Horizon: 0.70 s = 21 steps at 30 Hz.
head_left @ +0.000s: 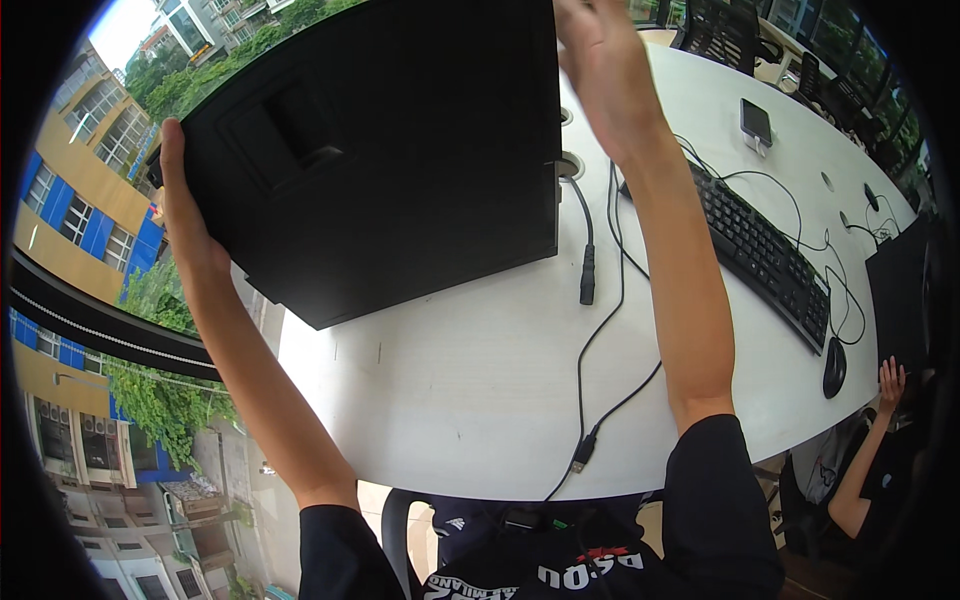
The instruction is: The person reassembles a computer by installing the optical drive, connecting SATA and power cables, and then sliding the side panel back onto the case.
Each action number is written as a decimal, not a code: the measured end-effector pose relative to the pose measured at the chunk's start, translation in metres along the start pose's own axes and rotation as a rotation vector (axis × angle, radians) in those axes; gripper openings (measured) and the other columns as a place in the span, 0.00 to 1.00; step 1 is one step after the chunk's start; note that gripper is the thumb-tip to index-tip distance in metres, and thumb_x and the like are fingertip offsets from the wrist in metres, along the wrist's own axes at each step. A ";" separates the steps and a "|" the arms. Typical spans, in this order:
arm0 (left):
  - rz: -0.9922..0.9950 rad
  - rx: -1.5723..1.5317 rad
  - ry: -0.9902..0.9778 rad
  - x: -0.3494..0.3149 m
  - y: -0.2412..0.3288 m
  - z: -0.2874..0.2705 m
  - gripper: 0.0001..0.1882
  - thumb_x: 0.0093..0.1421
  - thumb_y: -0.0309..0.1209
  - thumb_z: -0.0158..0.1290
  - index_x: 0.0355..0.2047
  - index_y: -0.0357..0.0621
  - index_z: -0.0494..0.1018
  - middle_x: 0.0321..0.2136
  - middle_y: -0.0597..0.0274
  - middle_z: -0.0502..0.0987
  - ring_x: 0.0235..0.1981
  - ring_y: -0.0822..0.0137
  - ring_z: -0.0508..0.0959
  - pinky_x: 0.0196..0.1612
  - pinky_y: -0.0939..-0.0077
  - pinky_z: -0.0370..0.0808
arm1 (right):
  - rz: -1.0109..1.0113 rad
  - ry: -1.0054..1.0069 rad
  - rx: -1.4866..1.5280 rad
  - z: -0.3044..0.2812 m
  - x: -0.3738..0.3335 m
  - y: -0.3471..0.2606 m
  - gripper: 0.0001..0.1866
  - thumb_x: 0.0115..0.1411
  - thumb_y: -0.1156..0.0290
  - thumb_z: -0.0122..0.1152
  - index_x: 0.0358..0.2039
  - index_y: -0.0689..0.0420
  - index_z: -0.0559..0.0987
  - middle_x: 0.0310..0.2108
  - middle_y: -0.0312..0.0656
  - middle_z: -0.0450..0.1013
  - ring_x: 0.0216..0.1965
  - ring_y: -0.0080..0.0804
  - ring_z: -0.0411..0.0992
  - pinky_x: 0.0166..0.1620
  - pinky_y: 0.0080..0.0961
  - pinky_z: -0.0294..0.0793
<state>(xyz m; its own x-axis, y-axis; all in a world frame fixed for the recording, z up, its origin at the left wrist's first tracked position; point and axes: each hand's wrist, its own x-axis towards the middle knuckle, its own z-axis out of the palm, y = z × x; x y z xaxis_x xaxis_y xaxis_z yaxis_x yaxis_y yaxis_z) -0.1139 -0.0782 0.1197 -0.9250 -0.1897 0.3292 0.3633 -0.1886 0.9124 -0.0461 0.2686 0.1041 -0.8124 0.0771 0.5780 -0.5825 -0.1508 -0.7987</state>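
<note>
A large black computer case point(400, 170) stands tilted in front of me at the left of the white table point(480, 380), its upper part cut off by the picture's edge. My left hand point(185, 190) grips its left edge, the thumb showing along the side and the other fingers mostly hidden behind. Against the upper right edge of the case is my right hand point(605, 80), slightly blurred, its fingertips running out of the picture. A black power cable point(587, 260) with a socket end lies on the table just right of the case.
To the right lie a black keyboard point(765, 250), a mouse point(834, 368) and a phone point(756, 122). A USB cable point(584, 450) runs to the near table edge. Another person's hand point(890, 383) touches a black panel point(900, 290) at far right. Windows border the left; office chairs point(718, 35) stand behind.
</note>
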 end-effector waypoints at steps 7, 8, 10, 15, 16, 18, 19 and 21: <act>0.068 -0.024 0.060 0.008 0.000 -0.007 0.36 0.62 0.58 0.60 0.59 0.42 0.76 0.52 0.62 0.80 0.52 0.66 0.80 0.59 0.71 0.73 | 0.059 -0.203 0.067 0.018 -0.001 -0.005 0.44 0.73 0.36 0.38 0.68 0.67 0.62 0.70 0.53 0.58 0.73 0.37 0.53 0.73 0.33 0.45; 0.045 -0.032 0.049 0.008 -0.001 -0.008 0.35 0.62 0.58 0.60 0.59 0.42 0.76 0.52 0.62 0.80 0.52 0.66 0.80 0.59 0.71 0.74 | -0.022 -0.266 0.025 0.016 0.000 -0.003 0.49 0.71 0.33 0.38 0.73 0.68 0.54 0.76 0.56 0.48 0.78 0.40 0.43 0.76 0.37 0.37; 0.057 -0.033 0.049 0.009 -0.003 -0.007 0.36 0.62 0.58 0.60 0.59 0.42 0.76 0.52 0.62 0.80 0.52 0.65 0.80 0.60 0.71 0.74 | -0.065 -0.057 0.031 -0.018 0.013 -0.001 0.52 0.70 0.31 0.37 0.74 0.68 0.48 0.77 0.56 0.41 0.79 0.41 0.36 0.76 0.40 0.31; 0.059 -0.024 0.045 -0.002 0.003 0.008 0.36 0.62 0.58 0.60 0.60 0.42 0.75 0.53 0.62 0.80 0.54 0.65 0.79 0.60 0.71 0.73 | -0.137 0.408 0.065 -0.079 0.007 0.005 0.57 0.68 0.29 0.34 0.75 0.69 0.40 0.78 0.57 0.34 0.80 0.42 0.31 0.76 0.43 0.27; 0.047 -0.022 0.059 -0.001 0.003 0.011 0.37 0.62 0.58 0.60 0.61 0.43 0.74 0.54 0.62 0.79 0.55 0.65 0.79 0.61 0.70 0.72 | -0.108 0.385 0.048 -0.068 0.005 0.007 0.56 0.68 0.29 0.33 0.75 0.69 0.41 0.78 0.56 0.33 0.80 0.42 0.31 0.76 0.41 0.27; 0.035 -0.018 0.066 0.005 0.002 0.007 0.37 0.63 0.58 0.59 0.62 0.44 0.74 0.55 0.62 0.78 0.56 0.65 0.78 0.62 0.70 0.72 | -0.051 0.293 0.012 -0.025 0.004 0.018 0.56 0.69 0.29 0.32 0.75 0.68 0.41 0.79 0.55 0.34 0.80 0.41 0.32 0.77 0.38 0.28; 0.043 -0.014 0.058 0.011 0.000 -0.005 0.37 0.63 0.58 0.59 0.62 0.44 0.73 0.56 0.62 0.78 0.56 0.65 0.78 0.62 0.70 0.72 | -0.020 0.220 -0.002 0.003 0.004 0.025 0.55 0.69 0.28 0.31 0.75 0.68 0.41 0.78 0.55 0.35 0.79 0.40 0.33 0.77 0.37 0.29; 0.044 -0.022 0.026 0.012 -0.002 -0.005 0.37 0.63 0.58 0.59 0.63 0.45 0.73 0.57 0.62 0.77 0.57 0.65 0.78 0.62 0.70 0.71 | -0.209 0.098 -0.279 0.022 -0.004 0.021 0.55 0.69 0.28 0.30 0.75 0.68 0.42 0.78 0.55 0.39 0.79 0.40 0.39 0.77 0.35 0.35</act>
<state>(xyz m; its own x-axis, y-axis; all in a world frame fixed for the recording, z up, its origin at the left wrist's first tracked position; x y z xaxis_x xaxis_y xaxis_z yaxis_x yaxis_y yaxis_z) -0.1255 -0.0845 0.1203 -0.9050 -0.2233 0.3620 0.4061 -0.2008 0.8915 -0.0542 0.2433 0.0886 -0.6659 0.1742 0.7254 -0.7097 0.1519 -0.6879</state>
